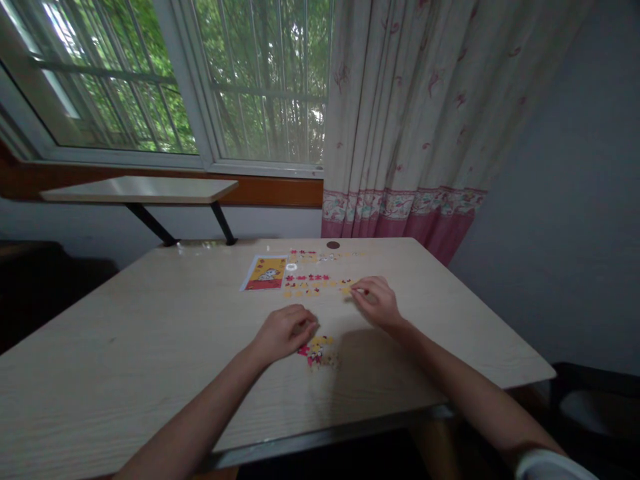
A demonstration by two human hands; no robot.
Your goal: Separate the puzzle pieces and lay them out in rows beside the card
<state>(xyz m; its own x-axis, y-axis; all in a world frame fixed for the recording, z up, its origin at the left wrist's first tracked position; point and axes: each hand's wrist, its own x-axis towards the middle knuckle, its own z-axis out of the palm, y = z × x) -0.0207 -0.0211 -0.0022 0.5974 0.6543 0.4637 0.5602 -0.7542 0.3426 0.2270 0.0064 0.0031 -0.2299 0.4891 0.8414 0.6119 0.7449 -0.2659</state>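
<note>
Small jigsaw puzzle pieces [307, 278] lie in rows on the table, pink ones above yellow ones. My right hand [379, 303] is at the right end of the lower rows, thumb and forefinger pinched on a yellow puzzle piece [346, 291]. My left hand [285, 332] rests on the table with its fingers curled together. What it holds, if anything, is hidden. Just beside its fingertips is a loose pile of puzzle pieces [320, 351] in yellow, pink and white. A picture card [267, 272] showing a white animal on yellow and red lies left of the rows.
The pale wooden table [175, 347] has a raised shelf [145, 190] at its back left. A dark round disc [333, 245] sits near the far edge. Small clear bits [200, 247] lie by the shelf legs. Behind are a barred window and a curtain [400, 133].
</note>
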